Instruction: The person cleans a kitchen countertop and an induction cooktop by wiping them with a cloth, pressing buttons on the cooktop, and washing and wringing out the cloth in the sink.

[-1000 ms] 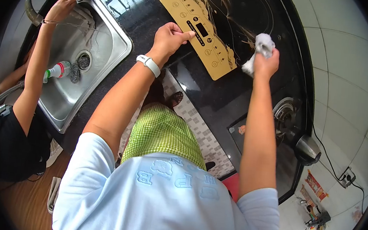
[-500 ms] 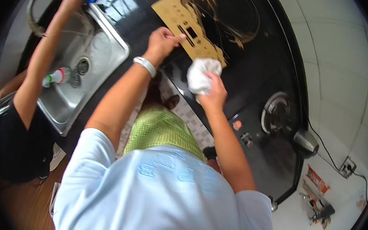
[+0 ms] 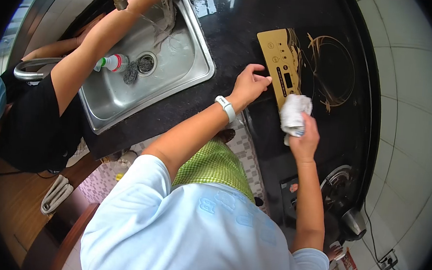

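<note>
From where I stand, the crumpled white cloth [image 3: 295, 113] sits squarely in the right hand [image 3: 307, 137], just beyond the knuckles on the far side, away from the wearer's body. That grip is clamped on the bunched fabric. The cloth lies over the near end of a flat gold rectangular control panel [image 3: 277, 63] set in the black desk [image 3: 233, 42], and the panel's long axis runs away from the wearer, its far end leaning to the left. The rest of the panel stretches beyond the cloth, so the right hand is the nearer one to that covered end.

The left hand [image 3: 252, 84] is at the panel's left edge, about midway along; its grip is loosely curled, the fingers slightly apart with nothing between them. Whether a fingertip touches the panel or stops just beside it, I can't tell.

The cloth looks soft and rumpled, wadded thick, with a faint bluish patch and a loose tail hanging below. The panel shows a small dark display and printed symbols, with gold swirls along its right edge, next to a round gold-lined cooking ring [image 3: 352, 77].
</note>
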Demonstrator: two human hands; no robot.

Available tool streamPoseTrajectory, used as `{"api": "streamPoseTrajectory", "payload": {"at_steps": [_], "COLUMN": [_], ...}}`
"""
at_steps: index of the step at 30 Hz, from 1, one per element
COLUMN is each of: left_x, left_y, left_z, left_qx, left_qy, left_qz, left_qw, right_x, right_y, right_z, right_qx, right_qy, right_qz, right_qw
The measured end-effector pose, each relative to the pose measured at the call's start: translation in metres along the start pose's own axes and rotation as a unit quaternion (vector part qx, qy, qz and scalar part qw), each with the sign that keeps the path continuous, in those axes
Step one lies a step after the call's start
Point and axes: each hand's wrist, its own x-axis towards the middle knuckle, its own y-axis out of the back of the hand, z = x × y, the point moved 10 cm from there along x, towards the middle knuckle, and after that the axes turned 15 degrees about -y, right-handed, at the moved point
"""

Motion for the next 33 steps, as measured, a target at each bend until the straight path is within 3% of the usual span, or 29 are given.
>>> {"api": "streamPoseTrajectory", "payload": {"at_steps": [3, 4, 6, 8, 12, 17, 18, 20, 22, 24, 26, 30, 32, 33], "left_x": [0.009, 0.022, 0.052, 0.082, 0.097, 0.113, 0.11, 0.11, 0.103, 0.102, 0.101, 0.097, 0.098, 0.096], "left_y": [0.028, 0.042, 0.061, 0.06, 0.053, 0.058, 0.065, 0.061, 0.055, 0.053, 0.048, 0.049, 0.051, 0.052], "left_z": [0.01, 0.017, 0.052, 0.066, 0.069, 0.045, 0.051, 0.035, 0.04, 0.045, 0.051, 0.057, 0.058, 0.059], "left_qx": [-0.037, 0.021, 0.088, 0.111, 0.196, 0.062, 0.101, -0.014, -0.043, -0.017, 0.073, 0.09, 0.08, 0.092], "left_qy": [-0.057, -0.097, -0.248, -0.27, -0.097, -0.042, -0.035, 0.03, 0.046, -0.02, -0.108, -0.145, -0.149, -0.141], "left_qz": [0.098, 0.124, 0.171, 0.109, 0.01, 0.027, 0.05, 0.037, 0.036, 0.049, 0.007, 0.025, 0.037, 0.039], "left_qw": [0.993, 0.987, 0.949, 0.95, 0.976, 0.997, 0.993, 0.999, 0.997, 0.998, 0.991, 0.985, 0.985, 0.985], "right_x": [-0.006, -0.003, 0.007, 0.02, 0.056, 0.129, 0.14, 0.161, 0.181, 0.208, 0.227, 0.249, 0.25, 0.245], "right_y": [-0.033, -0.037, -0.044, -0.051, -0.078, -0.122, -0.128, -0.134, -0.125, -0.097, -0.056, 0.017, 0.03, 0.026], "right_z": [-0.021, -0.025, -0.03, -0.038, -0.072, -0.087, -0.09, -0.093, -0.079, -0.029, 0.024, 0.122, 0.144, 0.14], "right_qx": [-0.075, -0.086, -0.08, -0.079, -0.058, -0.026, -0.04, -0.062, -0.111, -0.142, -0.144, -0.246, -0.227, -0.235], "right_qy": [0.098, 0.108, 0.122, 0.137, 0.16, 0.053, 0.035, 0.008, -0.002, -0.111, -0.145, -0.293, -0.345, -0.302], "right_qz": [-0.067, -0.072, -0.081, -0.086, -0.124, -0.077, -0.069, -0.077, -0.025, 0.024, 0.096, 0.14, 0.121, 0.145], "right_qw": [0.99, 0.988, 0.986, 0.984, 0.978, 0.995, 0.996, 0.995, 0.993, 0.983, 0.974, 0.913, 0.903, 0.912]}}
